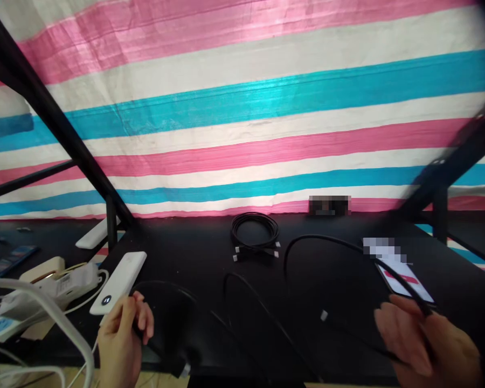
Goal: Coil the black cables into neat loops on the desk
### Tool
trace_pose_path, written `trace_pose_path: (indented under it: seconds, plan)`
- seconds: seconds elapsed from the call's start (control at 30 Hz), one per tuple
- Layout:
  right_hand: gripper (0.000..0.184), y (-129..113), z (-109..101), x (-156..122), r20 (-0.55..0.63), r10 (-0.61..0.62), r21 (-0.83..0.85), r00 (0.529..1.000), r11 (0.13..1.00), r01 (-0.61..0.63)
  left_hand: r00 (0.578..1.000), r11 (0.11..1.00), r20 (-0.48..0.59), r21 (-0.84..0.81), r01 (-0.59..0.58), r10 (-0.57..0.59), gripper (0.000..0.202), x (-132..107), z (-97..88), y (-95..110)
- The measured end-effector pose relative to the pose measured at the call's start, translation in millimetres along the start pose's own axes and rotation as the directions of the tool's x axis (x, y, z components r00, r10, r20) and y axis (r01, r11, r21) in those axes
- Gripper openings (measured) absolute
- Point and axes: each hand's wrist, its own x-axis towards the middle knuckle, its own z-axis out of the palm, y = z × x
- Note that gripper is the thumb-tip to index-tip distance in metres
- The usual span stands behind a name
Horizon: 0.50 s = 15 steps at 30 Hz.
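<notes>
A long black cable (327, 237) runs in loose loops between my two hands over the black tabletop. My left hand (123, 334) is closed on part of it at the lower left, and a silver plug (185, 370) dangles below to its right. At the lower right my right hand (432, 339), slightly blurred, grips another stretch of the cable. A light plug end (324, 315) shows to the left of that hand. Farther back lie coiled black cables (255, 231) with several pale plugs.
A white power bank (121, 280) lies beside my left hand. A white power strip (68, 285) with cords is at the left. Behind my right hand lies a lit phone (402, 275). Black metal posts (64, 134) frame the table before a striped sheet (242, 108).
</notes>
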Motion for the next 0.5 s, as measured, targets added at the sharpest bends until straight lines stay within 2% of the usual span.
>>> trace_pose_path:
  seconds: [0.1, 0.2, 0.27, 0.33, 0.4, 0.5]
  plan:
    - [0.022, -11.4, 15.3, 3.4, 0.014, -0.079, 0.034, 0.997, 0.996, 0.078, 1.0, 1.0, 0.026, -0.022, 0.016, -0.015, 0.039, -0.8, 3.8, 1.2]
    - [0.025, -18.4, 23.8, 7.4, 0.123, -0.082, 0.036, 0.989, 0.996, 0.078, 0.998, 1.0, 0.059, 0.001, 0.0, 0.0, 0.036, 1.1, -0.9, 1.1]
    - [0.027, -18.7, 28.1, 8.4, 0.225, -0.039, 0.033, 0.974, 0.999, 0.032, 0.987, 0.995, 0.162, 0.094, -0.03, 0.015, 0.035, 3.0, -7.1, -1.1]
    - [0.028, -15.9, 34.7, 7.3, 0.349, 0.05, 0.002, 0.936, 0.999, -0.055, 0.947, 0.975, 0.322, 0.214, -0.056, -0.016, 0.031, 3.5, -9.9, -4.5]
    - [0.028, -11.7, 44.9, 4.8, 0.457, 0.135, -0.041, 0.879, 0.991, -0.131, 0.884, 0.954, 0.46, 0.294, -0.061, -0.085, 0.029, 1.2, -5.0, -8.0]
    - [0.029, -7.7, 63.4, 2.1, 0.602, 0.186, -0.081, 0.777, 0.982, -0.173, 0.823, 0.95, 0.552, 0.308, -0.05, -0.136, 0.031, -6.1, 14.4, -11.4]
